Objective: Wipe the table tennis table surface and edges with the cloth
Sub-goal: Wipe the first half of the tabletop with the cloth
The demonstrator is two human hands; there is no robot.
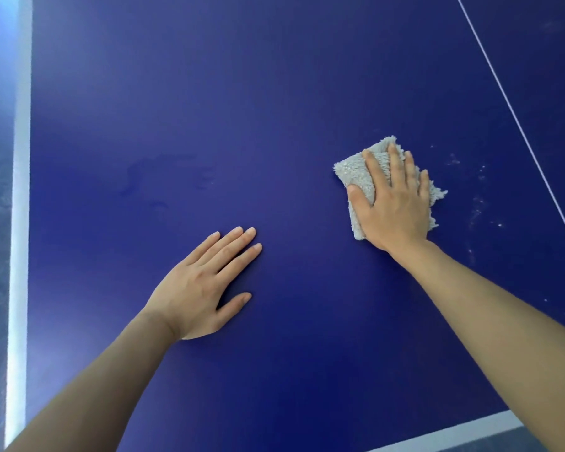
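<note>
My right hand (393, 207) presses flat, fingers straight rather than curled, on the folded grey fluffy cloth (353, 172), which lies on the blue table tennis table (242, 109) between pale dust specks (477, 203) and my left hand (203, 285). That hand rests flat on the surface, grasping nothing.

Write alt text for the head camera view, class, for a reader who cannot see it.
A person's right hand presses a folded grey cloth onto a blue table tennis table, beside white dusty specks. The left hand rests flat on the surface.
</note>
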